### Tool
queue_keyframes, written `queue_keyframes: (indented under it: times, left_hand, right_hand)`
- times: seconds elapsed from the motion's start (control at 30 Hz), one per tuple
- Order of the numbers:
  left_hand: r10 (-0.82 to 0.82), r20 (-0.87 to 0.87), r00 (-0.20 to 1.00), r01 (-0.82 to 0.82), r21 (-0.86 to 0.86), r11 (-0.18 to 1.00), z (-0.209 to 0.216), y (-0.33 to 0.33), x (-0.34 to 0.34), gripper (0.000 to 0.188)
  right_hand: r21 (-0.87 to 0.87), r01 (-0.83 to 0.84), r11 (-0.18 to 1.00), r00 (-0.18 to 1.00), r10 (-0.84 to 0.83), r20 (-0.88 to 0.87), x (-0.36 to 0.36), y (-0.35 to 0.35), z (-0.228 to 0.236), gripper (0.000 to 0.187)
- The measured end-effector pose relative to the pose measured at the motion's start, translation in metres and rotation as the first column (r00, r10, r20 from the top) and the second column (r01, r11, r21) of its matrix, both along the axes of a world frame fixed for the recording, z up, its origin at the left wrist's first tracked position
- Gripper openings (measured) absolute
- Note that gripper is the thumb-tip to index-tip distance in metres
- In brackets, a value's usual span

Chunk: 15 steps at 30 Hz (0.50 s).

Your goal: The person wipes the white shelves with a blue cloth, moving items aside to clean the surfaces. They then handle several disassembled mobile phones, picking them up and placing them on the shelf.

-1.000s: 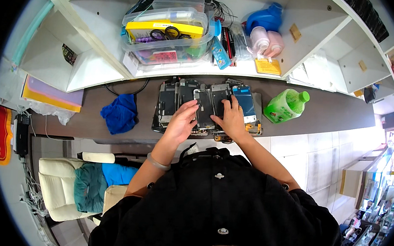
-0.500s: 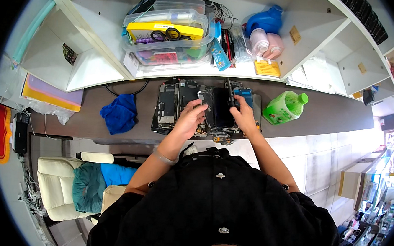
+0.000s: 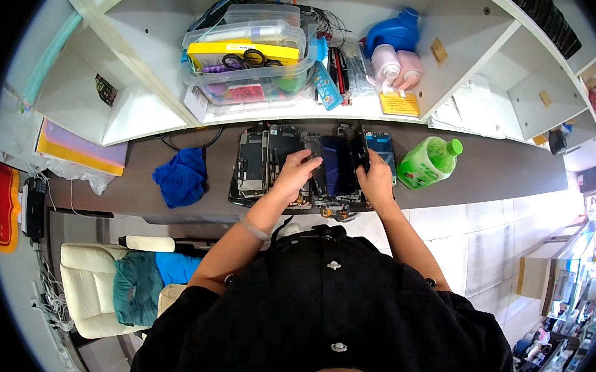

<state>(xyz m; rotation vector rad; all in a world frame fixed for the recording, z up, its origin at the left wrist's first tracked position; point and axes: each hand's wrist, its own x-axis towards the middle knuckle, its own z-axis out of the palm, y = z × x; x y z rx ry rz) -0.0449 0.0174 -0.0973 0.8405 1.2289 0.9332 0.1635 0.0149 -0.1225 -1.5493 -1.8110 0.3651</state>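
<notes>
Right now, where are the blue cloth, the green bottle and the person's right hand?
Blue cloth (image 3: 180,176), head view: middle of its crumpled top.
Green bottle (image 3: 424,166), head view: middle of its body.
Right hand (image 3: 378,182), head view: back of the hand.

The desk (image 3: 507,166) bears 1 blue cloth (image 3: 180,178) — and 1 green bottle (image 3: 426,166).

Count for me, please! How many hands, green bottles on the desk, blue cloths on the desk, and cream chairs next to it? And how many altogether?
Left hand and right hand: 2
Green bottle: 1
Blue cloth: 1
Cream chair: 1
Total: 5
</notes>
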Motion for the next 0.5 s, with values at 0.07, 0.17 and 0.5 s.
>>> queue_keyframes:
  times: [0.07,0.17,0.5]
  left_hand:
    - [-0.003,0.011,1.0,0.003,-0.012,1.0,-0.001,0.0,0.0,0.061]
    - [-0.008,-0.034,0.999,0.011,0.079,0.997,0.0,0.0,-0.009,0.058]
    - [0.034,-0.026,0.999,-0.031,0.117,0.993,0.029,-0.012,-0.039,0.054]
  right_hand:
    - [0.012,0.034,0.999,0.999,-0.034,-0.011,-0.005,-0.005,0.01,0.04]
    - [0.035,0.046,0.998,0.999,-0.046,-0.004,-0.01,-0.011,0.016,0.04]
    - [0.052,-0.161,0.986,0.986,0.163,-0.028,-0.056,-0.025,0.042,0.039]
